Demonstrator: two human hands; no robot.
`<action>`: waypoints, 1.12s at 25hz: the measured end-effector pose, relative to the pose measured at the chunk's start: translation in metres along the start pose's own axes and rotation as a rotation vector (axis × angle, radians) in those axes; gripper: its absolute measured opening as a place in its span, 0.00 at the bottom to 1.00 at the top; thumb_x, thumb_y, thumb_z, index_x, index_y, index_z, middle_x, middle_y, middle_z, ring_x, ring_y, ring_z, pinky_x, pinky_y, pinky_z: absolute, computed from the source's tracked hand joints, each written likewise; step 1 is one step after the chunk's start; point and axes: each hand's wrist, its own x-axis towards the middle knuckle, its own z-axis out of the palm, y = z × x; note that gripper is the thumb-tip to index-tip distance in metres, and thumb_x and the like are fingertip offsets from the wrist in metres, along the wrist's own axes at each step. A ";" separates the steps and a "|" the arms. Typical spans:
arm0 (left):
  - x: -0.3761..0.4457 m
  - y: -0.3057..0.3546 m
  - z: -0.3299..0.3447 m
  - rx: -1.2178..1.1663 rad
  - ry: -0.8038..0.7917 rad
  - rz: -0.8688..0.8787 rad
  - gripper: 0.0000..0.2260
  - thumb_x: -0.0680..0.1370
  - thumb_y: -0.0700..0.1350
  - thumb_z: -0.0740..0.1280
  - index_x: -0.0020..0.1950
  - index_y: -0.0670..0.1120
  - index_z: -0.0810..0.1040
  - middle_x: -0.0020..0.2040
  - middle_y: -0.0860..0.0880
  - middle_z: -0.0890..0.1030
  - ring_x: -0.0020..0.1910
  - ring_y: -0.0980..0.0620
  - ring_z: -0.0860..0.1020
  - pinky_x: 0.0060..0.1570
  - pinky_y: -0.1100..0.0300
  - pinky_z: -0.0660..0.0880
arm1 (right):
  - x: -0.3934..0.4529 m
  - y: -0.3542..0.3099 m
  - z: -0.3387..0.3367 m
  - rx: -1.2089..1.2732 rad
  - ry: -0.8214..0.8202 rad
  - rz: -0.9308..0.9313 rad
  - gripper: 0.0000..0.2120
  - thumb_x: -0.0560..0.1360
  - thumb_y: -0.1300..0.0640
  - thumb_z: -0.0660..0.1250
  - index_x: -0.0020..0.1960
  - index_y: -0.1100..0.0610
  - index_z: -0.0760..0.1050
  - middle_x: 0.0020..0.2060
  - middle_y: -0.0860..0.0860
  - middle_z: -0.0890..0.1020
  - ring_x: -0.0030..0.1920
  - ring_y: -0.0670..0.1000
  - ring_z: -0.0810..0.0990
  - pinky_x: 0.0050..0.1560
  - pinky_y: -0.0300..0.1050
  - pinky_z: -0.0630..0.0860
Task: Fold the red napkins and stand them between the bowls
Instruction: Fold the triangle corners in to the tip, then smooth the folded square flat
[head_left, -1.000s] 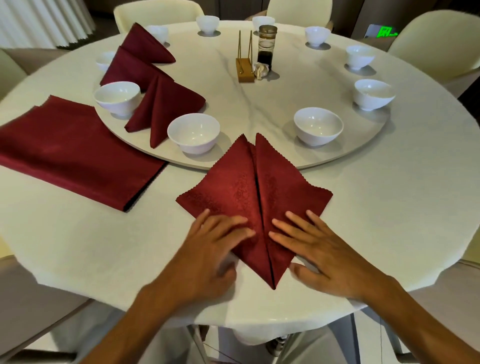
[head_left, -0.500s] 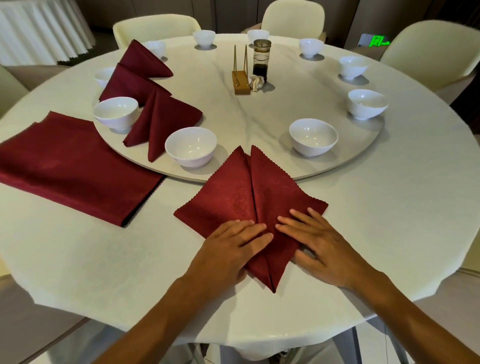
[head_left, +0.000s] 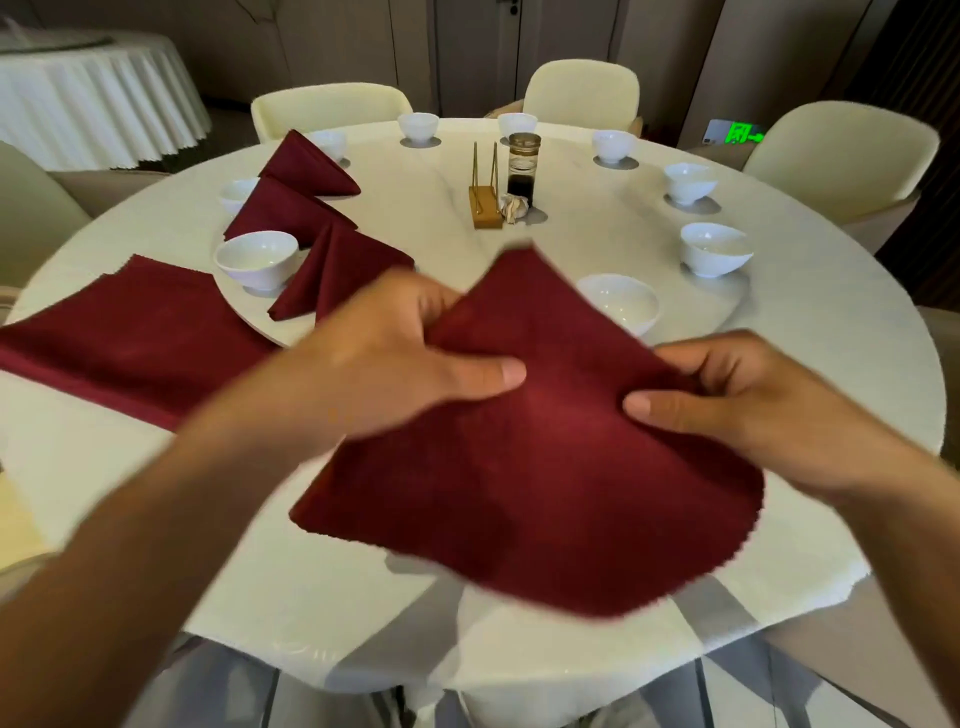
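A folded red napkin (head_left: 540, 467) hangs in the air above the near table edge, blurred by motion. My left hand (head_left: 395, 358) pinches its upper left edge, thumb on top. My right hand (head_left: 748, 405) pinches its right edge. Three folded red napkins (head_left: 337, 270) stand on the round turntable (head_left: 582, 244) at the left, between white bowls (head_left: 257, 260). More white bowls (head_left: 621, 306) ring the turntable's right and far side. The held napkin hides one near bowl.
A stack of flat red napkins (head_left: 135, 332) lies on the white tablecloth at the left. A wooden holder (head_left: 485, 213) and a dark sauce jar (head_left: 523, 166) stand at the turntable's centre. Cream chairs (head_left: 841, 156) surround the table.
The napkin lay flat on the table under both pressing hands. Now both hands grip it and have lifted it off the table, and my view has risen.
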 end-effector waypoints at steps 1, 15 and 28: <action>0.010 0.012 -0.010 -0.028 -0.055 -0.057 0.05 0.66 0.41 0.77 0.41 0.47 0.86 0.40 0.48 0.86 0.38 0.52 0.84 0.39 0.63 0.80 | 0.001 -0.013 -0.005 0.055 -0.037 0.016 0.11 0.72 0.59 0.70 0.53 0.61 0.83 0.46 0.61 0.85 0.44 0.57 0.85 0.45 0.47 0.82; 0.093 -0.159 0.024 -0.004 -0.308 -0.517 0.10 0.75 0.43 0.74 0.55 0.42 0.83 0.48 0.45 0.85 0.45 0.48 0.83 0.47 0.59 0.78 | 0.049 0.121 -0.004 -0.085 -0.074 0.568 0.08 0.75 0.60 0.71 0.53 0.60 0.84 0.45 0.54 0.86 0.47 0.52 0.85 0.49 0.41 0.80; 0.077 -0.185 0.050 0.744 -0.111 0.351 0.19 0.76 0.40 0.65 0.68 0.45 0.76 0.64 0.48 0.79 0.62 0.51 0.76 0.62 0.57 0.72 | 0.080 0.134 0.074 -0.950 0.272 -0.003 0.22 0.80 0.53 0.59 0.73 0.55 0.68 0.70 0.50 0.72 0.70 0.55 0.70 0.69 0.47 0.64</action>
